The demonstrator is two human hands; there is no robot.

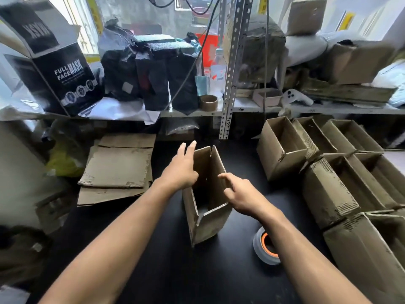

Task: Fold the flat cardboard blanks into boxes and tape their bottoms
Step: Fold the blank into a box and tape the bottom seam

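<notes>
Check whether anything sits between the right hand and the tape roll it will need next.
Nothing visible does. The right hand is at the half-opened box, and the tape roll lies on the bare black table just below that wrist, partly hidden by the forearm.

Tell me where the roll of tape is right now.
In the head view the roll of tape lies on the black table, low and right of centre, beside the half-opened box and under the right forearm.

**Daylight from behind, soft detail throughout**

We see bright daylight through the window (87, 29), washing out the upper corners. The black table (153, 270) stays dim. Edges bend and smear from the wide lens; the cardboard boxes (350, 194) look grainy
</notes>
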